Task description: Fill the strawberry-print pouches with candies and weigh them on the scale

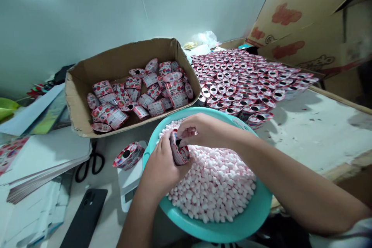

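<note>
My left hand (161,168) is wrapped round a small red-and-white printed candy packet (180,155), holding it over the near-left part of a turquoise basin (232,232). Small pale pink and white candies (215,186) fill much of the basin. My right hand (203,128) is bent over the packet's dark round opening, its fingertips pinched together at the hole; whatever they hold is hidden. Left of the basin, a similar packet (129,155) sits on a white digital scale (128,186), whose display is partly covered by my left forearm.
Behind the basin stands an open cardboard box (87,68) with several packets inside. Many open-topped packets (241,81) stand in rows on the right of the table. Black scissors (94,162), a dark phone (84,217) and stacked papers (43,155) lie at the left.
</note>
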A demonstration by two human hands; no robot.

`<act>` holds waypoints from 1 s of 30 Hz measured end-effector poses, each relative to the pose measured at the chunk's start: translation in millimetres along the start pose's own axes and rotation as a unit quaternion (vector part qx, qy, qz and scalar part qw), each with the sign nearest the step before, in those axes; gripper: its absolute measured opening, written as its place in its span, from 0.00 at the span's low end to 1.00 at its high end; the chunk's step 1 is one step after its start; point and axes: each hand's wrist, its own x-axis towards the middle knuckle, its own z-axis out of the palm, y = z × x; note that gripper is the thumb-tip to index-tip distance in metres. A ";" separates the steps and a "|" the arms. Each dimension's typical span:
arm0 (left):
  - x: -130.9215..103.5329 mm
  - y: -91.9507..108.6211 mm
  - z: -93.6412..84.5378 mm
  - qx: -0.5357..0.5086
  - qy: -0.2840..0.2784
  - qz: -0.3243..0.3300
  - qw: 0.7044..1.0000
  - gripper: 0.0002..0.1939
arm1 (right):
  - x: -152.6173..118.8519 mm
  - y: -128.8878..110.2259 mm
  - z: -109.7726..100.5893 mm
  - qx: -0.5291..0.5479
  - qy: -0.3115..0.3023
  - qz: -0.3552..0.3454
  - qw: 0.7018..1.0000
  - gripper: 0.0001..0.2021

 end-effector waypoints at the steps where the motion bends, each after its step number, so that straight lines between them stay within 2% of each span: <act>1: -0.1 0.9 -0.7 -0.001 -0.001 -0.002 1.000 0.42 | 0.6 -1.0 0.9 0.001 0.004 -0.001 1.000 0.03; 3: -0.6 3.8 -2.6 -0.006 -0.006 -0.008 1.000 0.42 | 1.4 -3.2 2.9 -0.015 0.013 -0.009 1.000 0.02; 6: -1.4 8.1 -5.3 -0.020 -0.012 -0.021 1.000 0.41 | 1.0 -6.6 6.1 -0.039 0.028 -0.027 0.998 0.06; 12: -6.0 5.6 -5.5 -0.039 0.018 -0.006 0.999 0.43 | -1.9 -12.9 8.7 -0.060 0.005 -0.058 0.997 0.07; 20: -8.2 5.9 -9.2 -0.068 0.070 0.033 0.995 0.42 | 0.3 -11.8 11.1 -0.017 0.023 -0.024 0.999 0.12; 25: -12.0 3.9 -10.7 -0.092 0.074 0.022 0.993 0.41 | -1.8 -15.2 22.0 -0.023 0.085 -0.037 0.995 0.10; 30: -13.4 3.6 -13.9 -0.124 0.082 -0.015 0.989 0.46 | 3.5 -12.1 20.3 0.005 0.167 0.004 0.986 0.18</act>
